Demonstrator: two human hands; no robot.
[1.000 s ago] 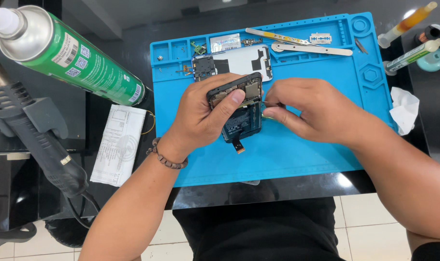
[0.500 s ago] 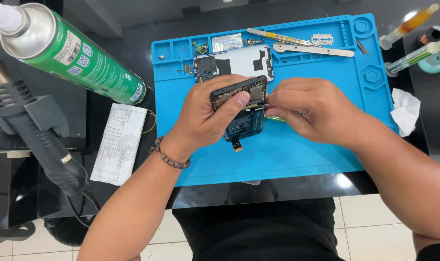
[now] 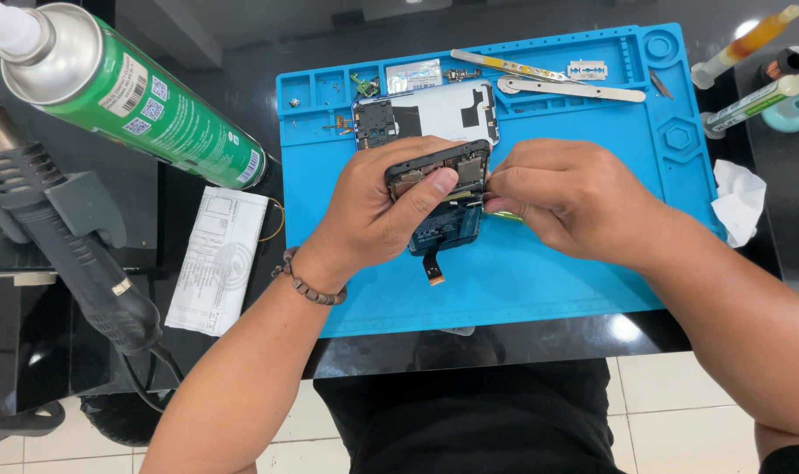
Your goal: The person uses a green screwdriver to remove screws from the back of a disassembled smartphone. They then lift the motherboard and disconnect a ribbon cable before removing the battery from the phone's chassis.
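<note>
Blue repair mat point(image 3: 592, 272) on dark table. Left hand point(image 3: 373, 215) grips opened phone point(image 3: 441, 197) mid-frame, lifted slightly toward upper frame versus a second ago. Right hand point(image 3: 575, 197) pinches a thin tool at phone's right edge, still working that edge; tool mostly hidden.

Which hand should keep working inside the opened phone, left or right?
Right. The right hand has its fingertips pinched at the edge of the opened phone, seemingly on a thin tool. The left hand is wrapped around the phone, holding it above the blue mat.
</note>
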